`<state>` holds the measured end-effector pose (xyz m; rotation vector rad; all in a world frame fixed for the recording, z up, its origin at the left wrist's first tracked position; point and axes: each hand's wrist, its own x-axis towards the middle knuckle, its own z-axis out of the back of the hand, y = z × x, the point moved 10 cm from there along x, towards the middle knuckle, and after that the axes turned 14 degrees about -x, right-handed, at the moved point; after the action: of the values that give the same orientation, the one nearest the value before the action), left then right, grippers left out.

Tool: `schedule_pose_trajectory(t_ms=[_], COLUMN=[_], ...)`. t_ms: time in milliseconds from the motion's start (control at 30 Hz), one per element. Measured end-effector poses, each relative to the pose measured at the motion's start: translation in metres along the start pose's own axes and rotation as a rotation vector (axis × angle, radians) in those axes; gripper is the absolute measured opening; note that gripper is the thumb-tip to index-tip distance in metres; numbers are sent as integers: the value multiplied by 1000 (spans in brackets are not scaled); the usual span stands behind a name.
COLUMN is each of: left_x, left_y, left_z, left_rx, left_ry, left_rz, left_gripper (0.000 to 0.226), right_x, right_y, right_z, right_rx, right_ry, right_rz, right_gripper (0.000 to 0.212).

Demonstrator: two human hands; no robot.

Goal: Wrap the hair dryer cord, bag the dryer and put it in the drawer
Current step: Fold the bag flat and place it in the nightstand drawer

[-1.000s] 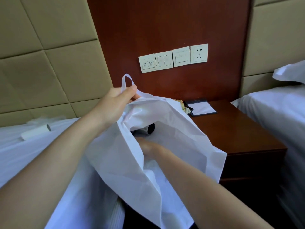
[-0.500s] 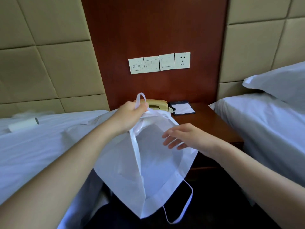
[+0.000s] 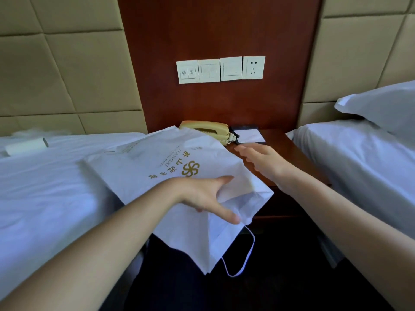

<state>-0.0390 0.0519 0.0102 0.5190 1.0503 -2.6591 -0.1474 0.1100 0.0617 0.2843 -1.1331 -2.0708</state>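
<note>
Bag with gold "JIANGXI" lettering

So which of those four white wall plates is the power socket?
The rightmost plate: only it has plug holes; the rest show switches or buttons.

Bag: gold pinwheel logo, gold Chinese characters, "JIANGXI" in Latin letters, upside down to camera; smaller line beside it illegible. Switch plate: two round icons.

Left hand splayed; right hand flat, outstretched.
</note>
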Motion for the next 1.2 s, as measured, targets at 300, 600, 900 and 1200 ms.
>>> schedule_pose_trajectory(t_ms=[300, 600, 900, 1200], left_x=[12, 36, 76, 87], left_y=[32, 32, 99, 116], left_z=[-12, 41, 59, 41], left_rx=[-297, -66, 298, 214], left_ry=[32, -503, -592, -474], left_rz=[150, -80, 217, 188], left_gripper=[65, 31, 64, 59], right_x=[22, 25, 31, 37], right_y=[-54, -98, -111, -113], right_z=[-40, -23, -7, -2], right_rx=[-445, -746, -943, -467], right_ry=[96, 33, 17, 92], right_rz=[-87, -193, -156, -158], right_gripper=[72, 75, 41, 20])
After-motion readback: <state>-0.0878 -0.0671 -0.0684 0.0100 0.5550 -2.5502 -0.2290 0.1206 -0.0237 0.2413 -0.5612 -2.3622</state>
